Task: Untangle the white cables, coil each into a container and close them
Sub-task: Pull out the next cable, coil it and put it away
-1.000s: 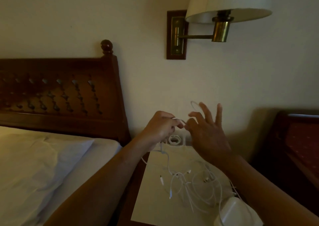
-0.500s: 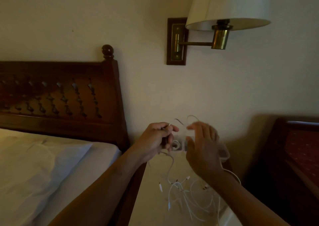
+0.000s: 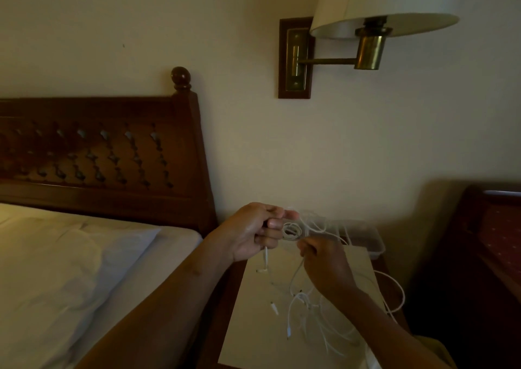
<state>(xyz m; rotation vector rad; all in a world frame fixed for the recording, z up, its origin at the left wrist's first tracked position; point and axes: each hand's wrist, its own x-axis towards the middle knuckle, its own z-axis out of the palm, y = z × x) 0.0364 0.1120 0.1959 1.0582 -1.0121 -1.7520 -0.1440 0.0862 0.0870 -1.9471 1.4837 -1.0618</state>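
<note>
A bed [image 3: 84, 270] lies left of the tabletop [image 3: 253, 326], where a tangle of cables [image 3: 310, 315] sprawls in front of a clear container [image 3: 366, 241] by the wall. The left hand [image 3: 253, 233] is fisted around one cable [image 3: 265, 256], its free end hanging straight down, plug turned sideways. The right hand [image 3: 324, 261] pinches a strand that runs down into the tangle.
</note>
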